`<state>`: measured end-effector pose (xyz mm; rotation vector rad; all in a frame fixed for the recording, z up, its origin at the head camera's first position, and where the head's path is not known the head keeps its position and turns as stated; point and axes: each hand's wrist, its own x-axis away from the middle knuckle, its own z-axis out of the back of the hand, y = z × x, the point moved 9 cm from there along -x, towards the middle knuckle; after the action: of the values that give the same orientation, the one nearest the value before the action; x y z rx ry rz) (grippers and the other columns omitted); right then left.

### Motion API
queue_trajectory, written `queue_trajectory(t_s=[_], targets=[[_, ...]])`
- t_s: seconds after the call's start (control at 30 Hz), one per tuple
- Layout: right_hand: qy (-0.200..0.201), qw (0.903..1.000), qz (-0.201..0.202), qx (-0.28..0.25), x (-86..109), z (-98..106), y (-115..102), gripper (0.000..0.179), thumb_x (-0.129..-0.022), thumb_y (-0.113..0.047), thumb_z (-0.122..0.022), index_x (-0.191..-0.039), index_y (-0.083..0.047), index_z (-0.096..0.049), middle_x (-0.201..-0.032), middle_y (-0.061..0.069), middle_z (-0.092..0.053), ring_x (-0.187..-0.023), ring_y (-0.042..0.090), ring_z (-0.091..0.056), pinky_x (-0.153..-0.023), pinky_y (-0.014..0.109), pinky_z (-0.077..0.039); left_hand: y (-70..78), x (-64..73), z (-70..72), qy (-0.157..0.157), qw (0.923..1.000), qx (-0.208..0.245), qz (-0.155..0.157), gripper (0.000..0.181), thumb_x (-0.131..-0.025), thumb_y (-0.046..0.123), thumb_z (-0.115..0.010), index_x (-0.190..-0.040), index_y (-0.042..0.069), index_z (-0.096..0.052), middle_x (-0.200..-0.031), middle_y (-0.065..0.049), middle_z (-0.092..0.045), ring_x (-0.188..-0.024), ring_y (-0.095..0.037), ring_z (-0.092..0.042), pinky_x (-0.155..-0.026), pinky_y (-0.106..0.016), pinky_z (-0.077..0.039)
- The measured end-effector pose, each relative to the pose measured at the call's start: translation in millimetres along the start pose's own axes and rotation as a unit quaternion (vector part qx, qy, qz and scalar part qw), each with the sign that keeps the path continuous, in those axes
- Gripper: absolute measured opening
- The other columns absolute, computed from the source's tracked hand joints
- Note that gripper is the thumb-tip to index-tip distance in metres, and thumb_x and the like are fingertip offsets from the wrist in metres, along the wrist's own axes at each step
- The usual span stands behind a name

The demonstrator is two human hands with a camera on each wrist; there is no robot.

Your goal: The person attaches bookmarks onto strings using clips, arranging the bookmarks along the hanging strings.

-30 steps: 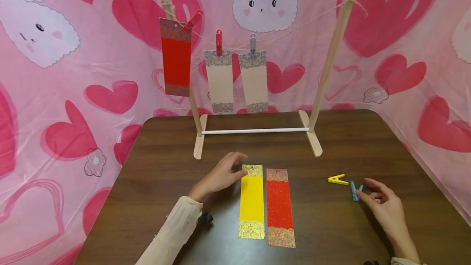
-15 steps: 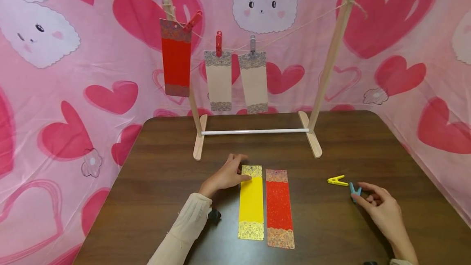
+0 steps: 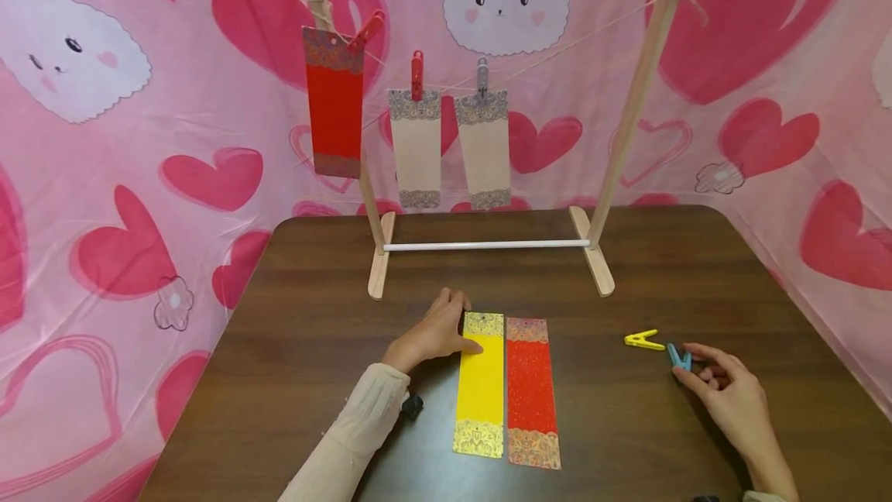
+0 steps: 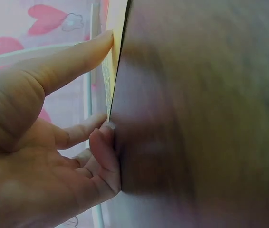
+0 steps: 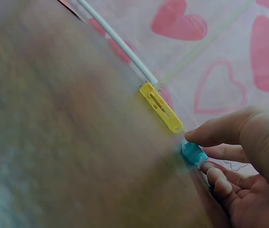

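Note:
My left hand (image 3: pixel 433 329) is at the upper left of a yellow bookmark (image 3: pixel 481 386) with lace-patterned ends. Its thumb lies on the bookmark's face, and its fingertips curl at the edge, as the left wrist view also shows. Beside it lies a red speckled bookmark (image 3: pixel 532 390). On the right, my right hand (image 3: pixel 732 393) pinches a small blue clothespin (image 3: pixel 679 357) between thumb and index finger, low at the table. In the right wrist view, a yellow clothespin (image 5: pixel 161 108) lies just beyond the blue one (image 5: pixel 193 153).
A wooden stand (image 3: pixel 630 115) with a white crossbar (image 3: pixel 485 245) stands at the back of the brown table (image 3: pixel 313 269). From its string hang a red bookmark (image 3: pixel 334 111) and two beige ones (image 3: pixel 416 153), held by red and grey clothespins (image 3: pixel 482 78). Behind is a pink heart-patterned cloth (image 3: pixel 209 99).
My left hand has moved right, its thumb sliding farther onto the yellow bookmark, whose top has shifted slightly right. My right fingers have closed around the blue clothespin.

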<state>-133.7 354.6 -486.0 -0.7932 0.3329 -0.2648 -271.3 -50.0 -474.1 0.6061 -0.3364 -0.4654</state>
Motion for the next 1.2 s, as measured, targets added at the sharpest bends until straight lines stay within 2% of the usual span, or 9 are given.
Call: queue_trajectory(t_s=[0.17,0.27,0.4,0.53,0.67,0.77,0.87,0.97,1.2], targets=[[0.002,0.9997,-0.011,-0.022,0.5,2,2,0.042,-0.084,-0.020,-0.082,-0.117,-0.001,-0.066,-0.083,-0.006,-0.054,-0.065,-0.003,-0.048,-0.054,0.013,-0.040,0.2,-0.8,-1.1,-0.010,0.9999,-0.008,-0.011,0.062,-0.072,0.037,-0.091,-0.105,0.008,-0.047,-0.102,-0.006,-0.038,-0.093,-0.022,-0.041,-0.075,-0.034,-0.044],[0.007,0.9993,-0.011,-0.036,1.4,4,3,0.040,-0.084,-0.018,-0.082,-0.117,0.000,-0.066,-0.082,-0.009,-0.055,-0.066,-0.004,-0.049,-0.055,0.012,-0.041,-1.4,-2.0,-2.0,-0.026,0.9993,-0.005,-0.025,0.061,-0.071,0.038,-0.091,-0.102,0.010,-0.046,-0.100,-0.006,-0.039,-0.092,-0.020,-0.040,-0.072,-0.032,-0.042],[0.019,0.9979,-0.011,-0.061,1.1,5,5,0.036,-0.086,-0.013,-0.079,-0.117,0.002,-0.067,-0.080,-0.015,-0.059,-0.068,-0.003,-0.051,-0.056,0.012,-0.042,-10.7,-3.9,3.1,-0.049,0.9936,0.093,-0.040,0.056,-0.076,0.025,-0.088,-0.104,0.009,-0.041,-0.094,-0.007,-0.041,-0.086,-0.021,-0.042,-0.070,-0.031,-0.039],[0.034,0.9957,-0.005,-0.086,-0.3,8,5,0.032,-0.088,-0.009,-0.077,-0.116,0.003,-0.068,-0.084,-0.020,-0.064,-0.069,-0.003,-0.053,-0.056,0.012,-0.043,-22.6,-5.7,10.9,-0.055,0.9758,0.207,-0.043,0.055,-0.080,0.008,-0.082,-0.109,0.007,-0.036,-0.095,-0.010,-0.038,-0.088,-0.024,-0.043,-0.074,-0.033,-0.037],[0.045,0.9943,-0.005,-0.097,0.1,10,5,0.029,-0.087,-0.007,-0.076,-0.113,0.005,-0.069,-0.085,-0.020,-0.065,-0.069,-0.003,-0.054,-0.056,0.011,-0.043,-24.3,-7.5,13.0,-0.048,0.9701,0.232,-0.054,0.058,-0.082,0.001,-0.078,-0.121,0.006,-0.035,-0.107,-0.013,-0.044,-0.099,-0.025,-0.046,-0.084,-0.035,-0.040],[0.048,0.9934,-0.023,-0.102,1.0,11,6,0.029,-0.088,-0.011,-0.077,-0.112,0.004,-0.069,-0.085,-0.022,-0.067,-0.069,-0.005,-0.057,-0.058,0.011,-0.045,-23.2,-7.9,13.4,-0.047,0.9657,0.247,-0.065,0.065,-0.084,-0.002,-0.075,-0.134,0.006,-0.035,-0.109,-0.017,-0.053,-0.094,-0.025,-0.051,-0.080,-0.034,-0.046],[0.053,0.9920,-0.046,-0.105,0.2,12,9,0.032,-0.089,-0.016,-0.077,-0.114,0.003,-0.069,-0.088,-0.024,-0.068,-0.070,-0.005,-0.060,-0.059,0.011,-0.046,-22.7,-8.6,14.4,-0.053,0.9532,0.288,-0.076,0.067,-0.086,-0.004,-0.072,-0.142,0.006,-0.035,-0.102,-0.017,-0.058,-0.081,-0.023,-0.055,-0.070,-0.031,-0.048],[0.064,0.9911,-0.046,-0.107,-1.7,13,11,0.034,-0.089,-0.016,-0.076,-0.118,0.000,-0.069,-0.094,-0.025,-0.067,-0.071,-0.005,-0.060,-0.058,0.011,-0.046,-20.3,-10.1,15.5,-0.062,0.9350,0.341,-0.077,0.063,-0.090,-0.005,-0.067,-0.144,0.005,-0.036,-0.096,-0.014,-0.058,-0.074,-0.022,-0.058,-0.070,-0.031,-0.053],[0.066,0.9930,0.049,-0.085,1.2,14,0,0.040,-0.092,0.002,-0.067,-0.132,0.000,-0.061,-0.124,-0.018,-0.047,-0.075,-0.009,-0.055,-0.059,0.007,-0.046,-2.1,-6.4,27.2,-0.047,0.9060,0.415,-0.069,0.055,-0.093,-0.006,-0.061,-0.142,0.008,-0.040,-0.107,-0.018,-0.055,-0.079,-0.025,-0.064,-0.073,-0.040,-0.059]])
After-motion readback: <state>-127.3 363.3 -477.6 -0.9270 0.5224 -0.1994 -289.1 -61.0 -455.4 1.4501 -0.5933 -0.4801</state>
